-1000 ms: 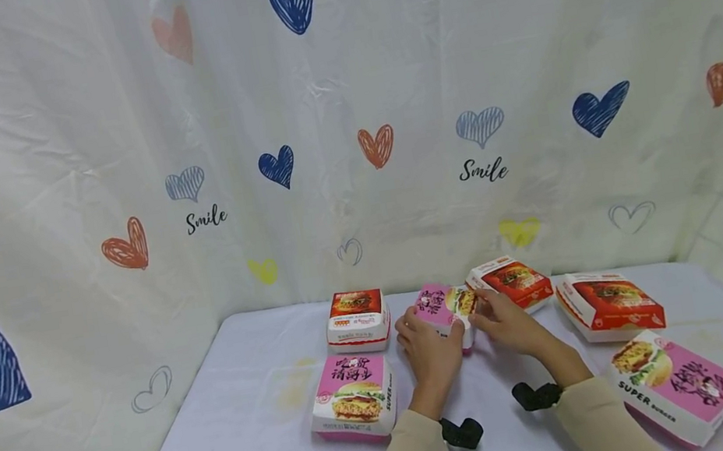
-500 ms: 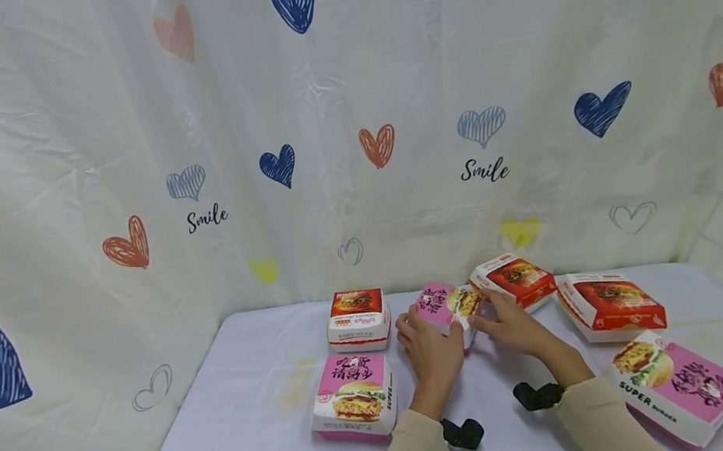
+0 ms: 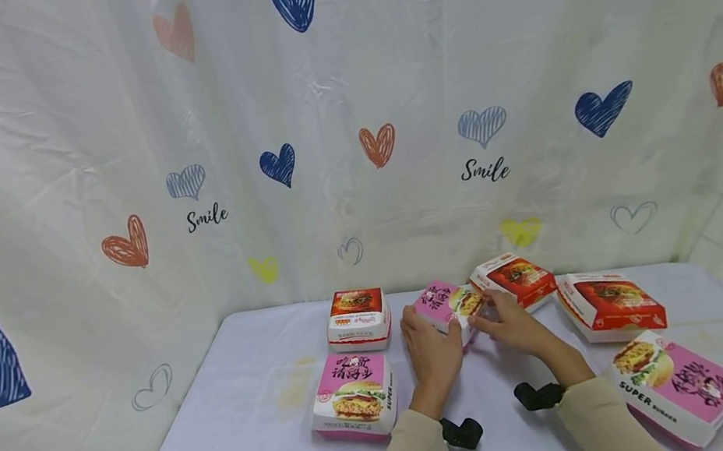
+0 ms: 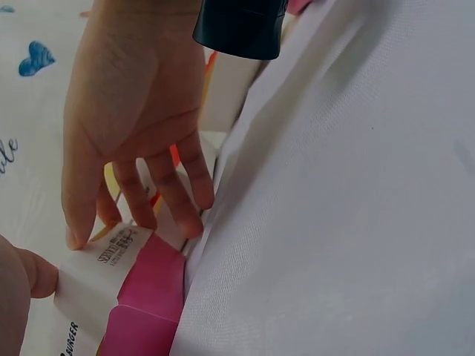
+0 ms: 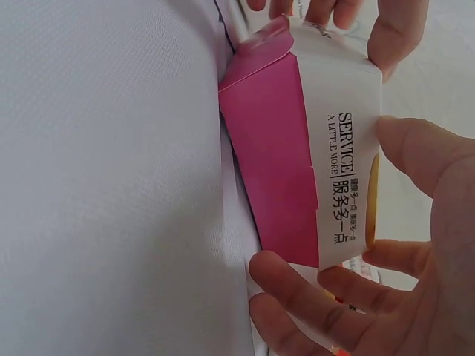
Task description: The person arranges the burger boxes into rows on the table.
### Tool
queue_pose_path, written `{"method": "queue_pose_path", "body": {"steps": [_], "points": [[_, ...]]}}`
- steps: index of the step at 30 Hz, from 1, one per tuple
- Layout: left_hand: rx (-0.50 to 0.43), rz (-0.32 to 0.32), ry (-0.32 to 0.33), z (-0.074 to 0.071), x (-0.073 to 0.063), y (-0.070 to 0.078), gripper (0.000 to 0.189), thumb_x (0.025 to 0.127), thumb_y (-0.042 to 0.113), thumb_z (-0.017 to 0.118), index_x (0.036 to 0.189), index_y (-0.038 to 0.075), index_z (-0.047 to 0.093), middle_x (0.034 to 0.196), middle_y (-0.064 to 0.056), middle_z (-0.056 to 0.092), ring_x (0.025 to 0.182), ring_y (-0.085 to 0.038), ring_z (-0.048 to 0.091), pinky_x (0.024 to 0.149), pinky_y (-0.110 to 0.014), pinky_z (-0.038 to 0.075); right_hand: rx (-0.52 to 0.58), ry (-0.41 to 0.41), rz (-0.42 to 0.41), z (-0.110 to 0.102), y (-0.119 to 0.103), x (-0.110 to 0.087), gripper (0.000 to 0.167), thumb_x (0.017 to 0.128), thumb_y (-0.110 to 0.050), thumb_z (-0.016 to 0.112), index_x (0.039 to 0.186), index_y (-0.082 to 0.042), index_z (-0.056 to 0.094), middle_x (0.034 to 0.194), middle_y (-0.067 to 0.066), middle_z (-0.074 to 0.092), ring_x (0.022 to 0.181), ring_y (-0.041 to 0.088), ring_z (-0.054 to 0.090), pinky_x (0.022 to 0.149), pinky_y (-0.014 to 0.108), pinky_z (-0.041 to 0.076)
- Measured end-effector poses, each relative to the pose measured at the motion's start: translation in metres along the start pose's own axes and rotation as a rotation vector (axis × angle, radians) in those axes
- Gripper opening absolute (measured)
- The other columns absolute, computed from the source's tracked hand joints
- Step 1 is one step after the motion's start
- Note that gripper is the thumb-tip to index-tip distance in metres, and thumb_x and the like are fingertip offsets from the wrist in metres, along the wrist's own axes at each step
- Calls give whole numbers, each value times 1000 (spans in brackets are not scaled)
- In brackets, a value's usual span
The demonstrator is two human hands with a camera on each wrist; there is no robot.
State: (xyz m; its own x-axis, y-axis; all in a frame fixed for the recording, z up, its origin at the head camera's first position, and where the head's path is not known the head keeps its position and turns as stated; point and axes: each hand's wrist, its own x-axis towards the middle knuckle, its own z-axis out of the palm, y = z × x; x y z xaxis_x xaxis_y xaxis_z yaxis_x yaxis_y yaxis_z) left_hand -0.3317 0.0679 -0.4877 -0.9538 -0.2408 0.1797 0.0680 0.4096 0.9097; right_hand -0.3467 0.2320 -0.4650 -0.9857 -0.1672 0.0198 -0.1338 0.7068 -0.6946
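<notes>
A pink and white burger box (image 3: 437,299) sits at the back middle of the table, between both hands. My left hand (image 3: 433,352) holds its left side, fingers along the far-left edge and thumb on the near edge. On the other side, my right hand (image 3: 519,326) grips the right end, thumb at the near edge. The right wrist view shows the box's magenta lower side (image 5: 274,163), with the right thumb (image 5: 408,144) at its top edge and fingers round the end. In the left wrist view the left thumb (image 4: 33,273) meets the box's white edge.
Left of the hands stand a red-topped burger box (image 3: 359,322) and a pink one (image 3: 351,396). Another red-topped box (image 3: 512,282) lies right behind the right hand. Farther right are a red box (image 3: 611,303) and a pink box (image 3: 678,384). A curtain (image 3: 402,211) hangs behind.
The held box has turned slightly, its right end shifting a little to the right. The left fingers have drawn in rightward along the box. The red-topped box behind the right hand has moved slightly right.
</notes>
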Motion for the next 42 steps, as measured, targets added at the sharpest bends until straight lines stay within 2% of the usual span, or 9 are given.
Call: {"method": "queue_pose_path", "body": {"steps": [5,9,13,17,23,32,35,38,42], "points": [[30,12,-13,-1,-1,3,78,96,35,69,154,0,30,165,-23,26,153,-41,28,121,-56,32,12,1,5,-1,1,-1,94,98,-53,61,155,9,20,159,35,25,147,52,29,117,68,26],[69,16,10,0,-1,4,73,95,34,70,153,3,36,157,-21,32,142,-38,39,113,-55,41,6,2,4,-1,2,-1,93,98,-54,61,152,10,21,155,36,31,141,50,37,116,68,30],[78,13,17,-1,0,4,70,95,33,69,153,6,39,149,-17,37,133,-34,43,108,-54,45,6,2,7,-2,1,-1,91,97,-53,62,148,11,23,151,37,34,136,48,41,115,68,32],[67,22,-2,-2,0,3,69,96,33,68,153,6,39,149,-15,39,136,-34,43,110,-55,42,9,4,10,-3,1,-3,88,97,-53,63,145,11,25,147,36,37,133,48,43,114,68,32],[85,73,-40,-2,-1,0,66,97,33,66,150,3,40,153,-16,42,142,-36,42,116,-56,38,-1,4,0,-3,3,-3,83,99,-50,62,146,10,29,143,34,42,129,45,46,112,66,36],[69,76,-46,-2,1,-1,55,100,30,62,146,4,46,145,-17,44,131,-36,50,107,-53,46,-6,2,-2,-6,6,-1,75,102,-43,60,148,10,32,143,34,45,126,43,50,107,63,43],[78,78,-40,-1,2,-2,53,101,29,60,147,5,47,142,-17,45,128,-36,51,105,-53,47,0,3,-8,-7,7,-1,74,102,-43,60,147,10,35,140,32,48,121,41,52,103,61,46],[87,82,-38,-2,1,-2,51,102,28,59,148,7,48,140,-17,47,126,-36,53,103,-53,48,-11,2,-6,-8,8,0,72,101,-43,61,144,9,38,129,29,55,111,36,55,95,53,52],[97,80,-50,-3,1,-3,50,104,27,56,149,9,47,140,-18,48,123,-35,55,102,-53,48,-34,3,-3,-8,9,0,68,101,-43,61,143,7,41,120,23,59,103,31,56,85,44,53]]}}
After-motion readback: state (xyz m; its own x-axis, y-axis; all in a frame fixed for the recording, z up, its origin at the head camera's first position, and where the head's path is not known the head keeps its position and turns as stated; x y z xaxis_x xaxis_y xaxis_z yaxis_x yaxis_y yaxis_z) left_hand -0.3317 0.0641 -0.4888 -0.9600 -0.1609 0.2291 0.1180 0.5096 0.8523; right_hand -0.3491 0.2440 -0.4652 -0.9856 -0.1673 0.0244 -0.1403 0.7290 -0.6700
